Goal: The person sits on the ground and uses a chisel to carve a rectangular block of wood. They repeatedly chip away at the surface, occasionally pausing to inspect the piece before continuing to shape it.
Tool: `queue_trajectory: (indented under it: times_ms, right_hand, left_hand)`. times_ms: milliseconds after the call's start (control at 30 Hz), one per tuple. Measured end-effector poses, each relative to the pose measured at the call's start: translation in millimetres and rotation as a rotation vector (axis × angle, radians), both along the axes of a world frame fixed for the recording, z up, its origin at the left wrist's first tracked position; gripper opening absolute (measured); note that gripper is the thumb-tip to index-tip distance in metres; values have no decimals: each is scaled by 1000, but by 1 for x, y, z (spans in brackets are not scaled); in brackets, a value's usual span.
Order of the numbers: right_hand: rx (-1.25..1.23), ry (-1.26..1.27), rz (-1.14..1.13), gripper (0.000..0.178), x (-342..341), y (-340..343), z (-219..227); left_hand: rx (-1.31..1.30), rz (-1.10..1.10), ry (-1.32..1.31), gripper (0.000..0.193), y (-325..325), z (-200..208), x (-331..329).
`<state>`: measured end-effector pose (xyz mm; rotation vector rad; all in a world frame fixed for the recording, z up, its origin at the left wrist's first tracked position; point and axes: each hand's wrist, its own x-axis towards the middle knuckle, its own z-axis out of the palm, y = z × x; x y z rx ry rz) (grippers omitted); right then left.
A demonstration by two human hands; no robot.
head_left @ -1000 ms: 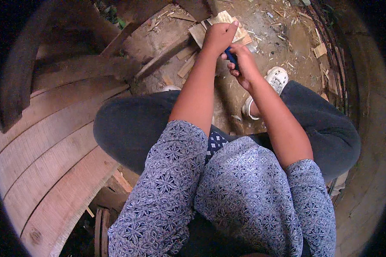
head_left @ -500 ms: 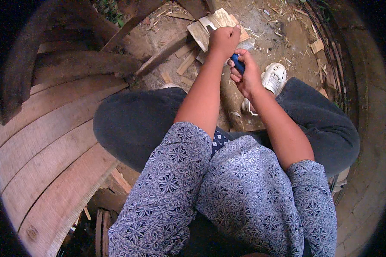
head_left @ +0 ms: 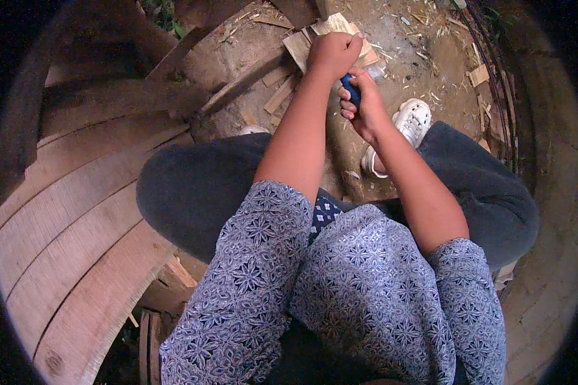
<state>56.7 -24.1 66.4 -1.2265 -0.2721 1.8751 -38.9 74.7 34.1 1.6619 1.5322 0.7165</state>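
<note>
My left hand (head_left: 334,55) is closed in a fist above some flat, pale wood pieces (head_left: 335,24) on the ground. What its fingers hold, if anything, is hidden under the hand. Just below and to the right, my right hand (head_left: 368,102) is wrapped round the blue handle (head_left: 350,91) of a tool. The handle's upper end runs in close to my left wrist. The tool's working end is hidden, so its kind does not show.
Shavings and wood scraps (head_left: 280,97) litter the dirt floor (head_left: 424,45). A plank bench (head_left: 77,244) takes up the left side. My legs are bent to both sides, and a white clog (head_left: 412,120) stands right of my hands. Dark cables (head_left: 494,58) run along the right.
Both hands have shifted slightly forward and to the left, staying close together. My right hand keeps its grip on the blue handle. The view has moved a little.
</note>
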Motion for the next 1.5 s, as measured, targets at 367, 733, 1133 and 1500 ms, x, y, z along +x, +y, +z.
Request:
queue_trajectory:
  times_ms: [367, 733, 1133, 1500]
  right_hand:
    - [-62, -224, 34, 18, 8, -16, 23]
    - [37, -361, 123, 14, -5, 12, 7]
    - [-56, -355, 122, 16, 5, -12, 17]
    - [-1, -306, 163, 16, -1, 11, 11]
  left_hand:
    - [-22, 12, 37, 54, -17, 1, 16]
    - [61, 53, -48, 56, 13, -10, -2]
    - [11, 13, 3, 54, -19, 0, 12]
    - [8, 42, 19, 54, 4, -6, 3]
